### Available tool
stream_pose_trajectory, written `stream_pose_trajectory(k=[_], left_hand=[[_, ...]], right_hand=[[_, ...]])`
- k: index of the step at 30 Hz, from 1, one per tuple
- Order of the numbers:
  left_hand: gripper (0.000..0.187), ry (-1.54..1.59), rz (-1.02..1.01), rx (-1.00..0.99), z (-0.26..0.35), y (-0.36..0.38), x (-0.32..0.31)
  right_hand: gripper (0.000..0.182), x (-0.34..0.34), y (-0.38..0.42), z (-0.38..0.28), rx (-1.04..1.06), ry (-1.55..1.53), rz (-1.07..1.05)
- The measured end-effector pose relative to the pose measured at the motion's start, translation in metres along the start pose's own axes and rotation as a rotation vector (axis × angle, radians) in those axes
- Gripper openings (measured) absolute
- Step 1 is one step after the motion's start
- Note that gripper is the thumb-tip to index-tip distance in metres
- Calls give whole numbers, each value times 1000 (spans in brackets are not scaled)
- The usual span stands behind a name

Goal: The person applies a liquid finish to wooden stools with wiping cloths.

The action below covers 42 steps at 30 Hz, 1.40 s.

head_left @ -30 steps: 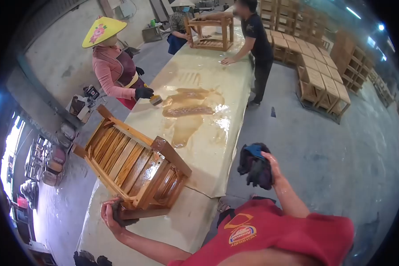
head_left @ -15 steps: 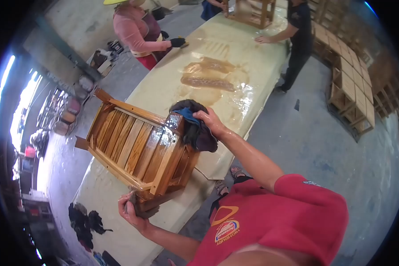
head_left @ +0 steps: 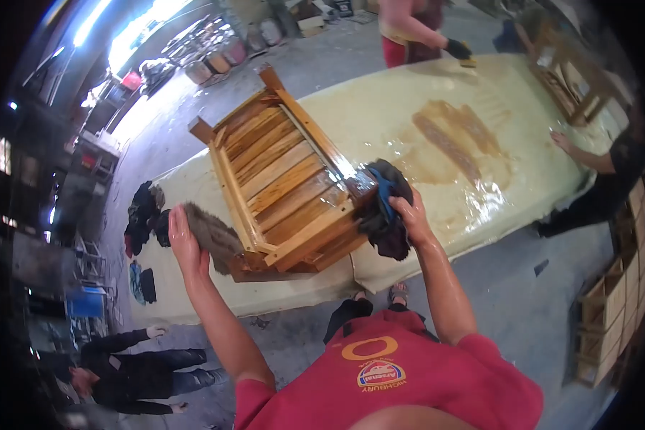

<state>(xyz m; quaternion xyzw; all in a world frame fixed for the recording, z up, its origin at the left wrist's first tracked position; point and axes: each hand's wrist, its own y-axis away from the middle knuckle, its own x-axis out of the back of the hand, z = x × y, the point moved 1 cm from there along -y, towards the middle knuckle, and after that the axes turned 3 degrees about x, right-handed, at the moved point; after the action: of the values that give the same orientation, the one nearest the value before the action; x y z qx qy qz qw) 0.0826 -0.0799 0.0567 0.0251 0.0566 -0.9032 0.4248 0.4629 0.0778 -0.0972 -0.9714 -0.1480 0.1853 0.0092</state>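
Note:
A glossy slatted wooden chair (head_left: 279,172) lies tipped over on the covered table, its legs sticking up and away from me. My left hand (head_left: 185,240) has its fingers stretched along a fuzzy brown rag (head_left: 213,236), which it presses to the chair's left side. At the chair's right corner, my right hand (head_left: 414,218) grips a dark bunched rag (head_left: 385,211) with a blue patch, touching the wood. Both forearms look wet and shiny. The rags hide the wood under them.
The pale table cover (head_left: 322,93) bears a brown wet stain (head_left: 455,136). Dark cloths (head_left: 143,215) lie at its left end. A gloved co-worker (head_left: 416,29) stands across; another person's arm (head_left: 588,158) rests near a second wooden piece (head_left: 570,79). Someone in black (head_left: 140,365) is at lower left. Wooden frames (head_left: 613,301) stand right.
My view has swung left. My left hand has moved from the chair's near lower corner up along its left side with the brown rag. My right hand stays at the right corner with its rag.

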Motion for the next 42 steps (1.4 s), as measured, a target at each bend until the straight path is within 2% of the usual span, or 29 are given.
stream_pose_trajectory(k=[1, 4, 5, 7, 9, 10, 12, 13, 14, 16, 17, 18, 20, 22, 23, 26, 29, 31, 35, 38, 40, 42], left_hand=[[29, 32, -33, -24, 0, -12, -8], [43, -322, -133, -43, 6, -25, -35], [51, -686, -104, -126, -28, -37, -25], [63, -974, -129, -214, -65, -54, -29], [70, -863, -252, -195, -87, -63, -40], [70, -863, -206, -249, -88, -79, -42], [70, -866, -116, -289, -97, -103, -43], [72, -855, -103, -257, -101, -119, -42], [73, -832, -88, -239, -103, -144, -49], [77, -794, 50, -330, -118, -200, -58], [87, -754, 124, -352, -129, -234, -60], [97, -903, 248, -420, -139, -266, -62], [101, -1054, 259, -284, -143, -302, -62], [94, -713, 101, -203, -130, -276, -55], [91, -540, 18, -166, -128, -257, -56], [63, -604, -197, -349, -134, -158, -42], [66, -653, -437, -540, -109, -53, -19], [70, -549, -564, -423, -102, -17, -6], [73, -488, -405, -416, -101, -27, -19], [71, -621, -186, -286, -136, -145, -32], [70, -685, -225, -202, -130, -213, -42], [68, -693, -265, -279, -135, -193, -37]], right_hand=[[49, -5, 3, -11, -1, -1, 15], [54, -10, 4, -15, -64, -70, 41], [54, -9, 12, -21, -95, -33, 42], [56, -15, 10, -37, -77, 4, 53], [60, -25, 14, -42, -74, 16, 120], [62, -25, 14, -30, -81, -26, 220], [62, -25, 19, -23, -68, -105, 243], [64, -20, 18, -20, -55, -48, 189], [64, -24, 15, -22, -51, -59, 223], [64, -33, 21, -25, -49, -82, 306], [60, -35, 24, -24, -18, -79, 376], [58, -42, 27, -31, -29, 61, 459], [53, -63, 35, -44, -73, 339, 619], [46, -69, 35, -50, 68, 578, 502], [46, -61, 38, -49, 54, 557, 496], [48, -59, 33, -43, 117, 473, 503], [50, -68, 30, -42, 136, 351, 453], [53, -69, 28, -43, 143, 334, 435], [51, -67, 26, -40, 158, 377, 492], [51, -65, 28, -44, 110, 433, 498], [51, -64, 29, -46, 54, 510, 509], [51, -70, 29, -49, 65, 494, 502]])
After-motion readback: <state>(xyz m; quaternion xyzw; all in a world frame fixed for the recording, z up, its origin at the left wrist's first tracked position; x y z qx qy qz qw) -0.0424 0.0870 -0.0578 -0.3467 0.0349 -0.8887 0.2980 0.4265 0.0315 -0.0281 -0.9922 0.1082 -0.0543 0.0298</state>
